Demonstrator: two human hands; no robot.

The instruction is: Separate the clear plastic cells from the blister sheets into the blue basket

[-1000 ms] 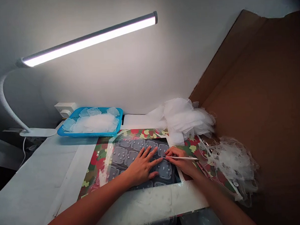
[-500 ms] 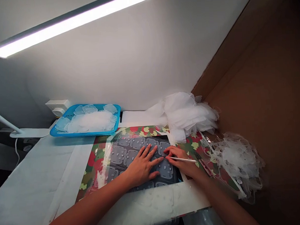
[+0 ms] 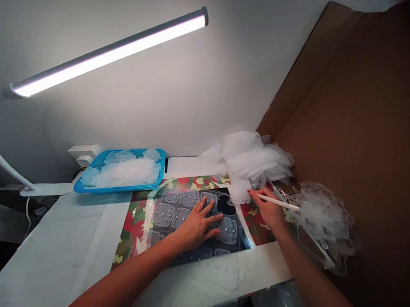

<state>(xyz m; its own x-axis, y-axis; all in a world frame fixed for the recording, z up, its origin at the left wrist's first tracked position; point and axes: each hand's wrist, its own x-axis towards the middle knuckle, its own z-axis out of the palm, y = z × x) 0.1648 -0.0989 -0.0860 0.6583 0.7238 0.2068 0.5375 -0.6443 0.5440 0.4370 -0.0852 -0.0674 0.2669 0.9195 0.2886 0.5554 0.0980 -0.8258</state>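
My left hand (image 3: pixel 201 224) lies flat, fingers spread, on a dark sheet (image 3: pixel 180 215) patterned with rounded translucent shapes and small pale dots. Right of its fingertips, one shape's place shows as a plain black gap (image 3: pixel 226 205). Held in my right hand (image 3: pixel 267 209) is a slim white pen-like tool (image 3: pixel 278 202), its back end pointing right. The fingertips of that hand meet the edge of a thin white translucent piece (image 3: pixel 239 191) at the front of a white sheer pile (image 3: pixel 256 158). Whether they also pinch this piece, I cannot tell.
A blue basket (image 3: pixel 78 186) of translucent pieces stands at the back left. Stringy white scraps (image 3: pixel 325 216) heap up at the right, beside a cardboard wall (image 3: pixel 360 119). A lit lamp (image 3: pixel 119 53) hangs above; camouflage-patterned covering (image 3: pixel 127 234) lies under the sheet.
My right hand has moved right and away from me, from the sheet to the pile's front, with the pen-like tool. A black gap now shows where a shape was. My left hand stays put.
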